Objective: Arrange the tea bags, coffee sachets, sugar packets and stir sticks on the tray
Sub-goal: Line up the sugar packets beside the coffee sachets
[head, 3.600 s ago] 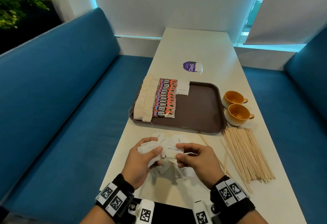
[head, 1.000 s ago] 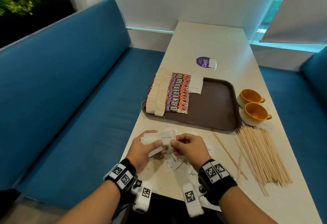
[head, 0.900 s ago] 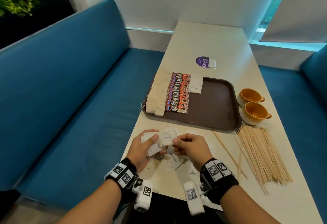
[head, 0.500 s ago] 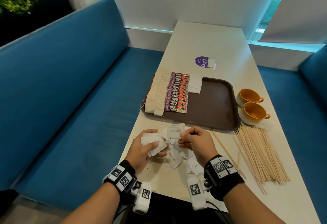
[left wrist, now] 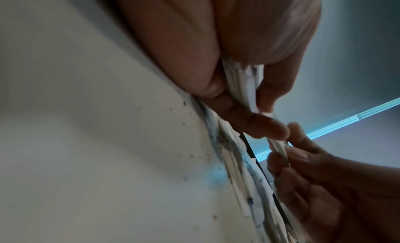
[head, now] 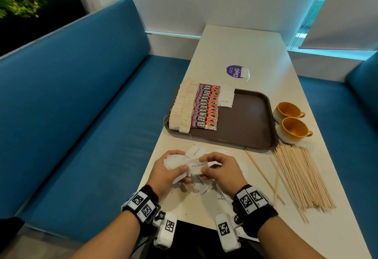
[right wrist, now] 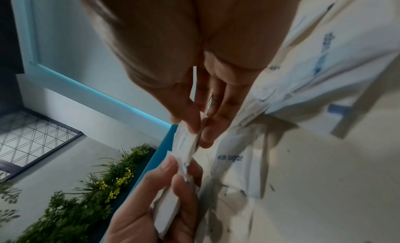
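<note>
One more sugar packet (head: 196,167), pinched by the right hand (head: 223,172), now meets the stack (head: 173,161) gripped in the left hand (head: 166,174) (gathering continues; tray (head: 248,124) placement waits).

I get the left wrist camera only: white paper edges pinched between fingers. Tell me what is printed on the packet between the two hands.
Observer: The head view shows "white sugar" in blue on the small white paper packet. The right hand pinches it against the stack of sugar packets that the left hand holds.
Operator: Report what lies on the tray.
Observer: The brown plastic tray holds two rows of beige tea bags, one row of red coffee sachets and a few white sugar packets at its far end.
Operator: Locate the stir sticks.
Observer: The pale wooden stir sticks lie piled on the white table, off the tray, nearer than two orange cups.
</note>
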### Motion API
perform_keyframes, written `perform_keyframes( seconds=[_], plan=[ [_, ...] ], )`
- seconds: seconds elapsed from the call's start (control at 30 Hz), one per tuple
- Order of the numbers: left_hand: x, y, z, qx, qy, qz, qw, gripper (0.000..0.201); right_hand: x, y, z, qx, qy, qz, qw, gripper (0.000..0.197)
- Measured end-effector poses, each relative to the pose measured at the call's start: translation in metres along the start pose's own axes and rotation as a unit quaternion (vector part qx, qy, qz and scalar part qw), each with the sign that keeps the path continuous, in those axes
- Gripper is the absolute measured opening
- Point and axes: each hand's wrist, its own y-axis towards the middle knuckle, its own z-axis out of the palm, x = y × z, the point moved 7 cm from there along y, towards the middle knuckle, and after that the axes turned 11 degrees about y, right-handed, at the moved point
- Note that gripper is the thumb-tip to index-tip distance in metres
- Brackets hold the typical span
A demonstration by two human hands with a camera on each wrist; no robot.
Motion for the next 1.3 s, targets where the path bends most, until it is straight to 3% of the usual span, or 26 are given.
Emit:
perform_keyframes(
  seconds=[0.37, 0.6, 0.67, 0.87, 1.1, 1.3],
  plan=[
    [-0.013, -0.005, 0.003, -0.051, 0.034, 0.013, 0.998, 0.031, 0.004, -0.001, -0.002, 0.037, 0.002, 0.002, 0.999, 0.037],
    [-0.019, 0.011, 0.006, -0.041, -0.005, -0.018, 0.999, 0.033, 0.017, 0.018, -0.02, 0.006, 0.003, -0.022, 1.0, 0.029],
    [-0.024, 0.02, 0.0, -0.044, -0.011, -0.01, 0.999, 0.039, 0.029, 0.036, -0.035, -0.016, 0.013, -0.041, 0.999, 0.03],
    [-0.037, 0.04, -0.016, -0.067, 0.12, 0.006, 0.991, 0.045, 0.08, 0.108, -0.089, -0.082, -0.004, -0.102, 0.991, 0.028],
    [-0.018, 0.054, -0.014, -0.044, 0.113, -0.045, 0.992, 0.036, 0.094, 0.201, -0.121, -0.107, -0.036, -0.068, 0.991, 0.026],
    [-0.011, 0.061, -0.016, -0.011, 0.104, -0.076, 0.992, 0.039, 0.083, 0.247, -0.132, -0.111, -0.067, -0.016, 0.991, 0.028]
  ],
)
